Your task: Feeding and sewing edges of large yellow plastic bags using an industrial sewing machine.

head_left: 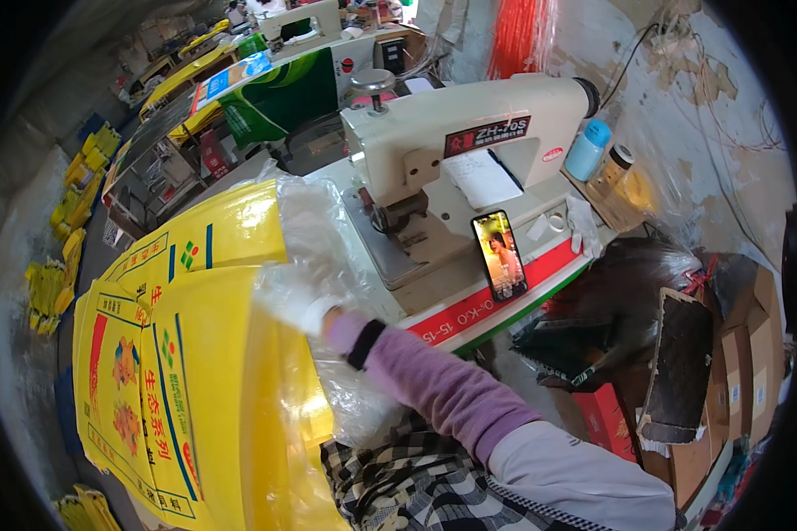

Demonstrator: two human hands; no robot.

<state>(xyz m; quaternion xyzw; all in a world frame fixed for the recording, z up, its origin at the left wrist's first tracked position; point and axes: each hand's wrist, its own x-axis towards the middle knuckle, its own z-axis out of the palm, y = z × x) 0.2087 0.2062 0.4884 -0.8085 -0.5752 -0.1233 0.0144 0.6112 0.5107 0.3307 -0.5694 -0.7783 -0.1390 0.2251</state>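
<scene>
My right hand [294, 303], in a white glove with a purple sleeve and black band behind it, reaches across to the edge of a yellow printed woven bag [226, 354]. Motion smears its fingers, so I cannot tell whether they grip the bag. Clear plastic liner [314, 234] sticks out from the bags beside the glove. More yellow bags [243, 212] lie beneath and behind, overlapping the table's left side. My left hand does not show. Just beyond the right hand stands a cream sewing machine [469, 119], its needle area [394, 217] bare of cloth.
A lit phone [502, 257] leans at the table's front edge. Notepad and pen [484, 180], tape roll [555, 221], white glove [583, 226], blue bottle [587, 152] and jar [613, 168] stand nearby. Cardboard boxes [739, 372] fill the right; red strands [522, 40] hang behind.
</scene>
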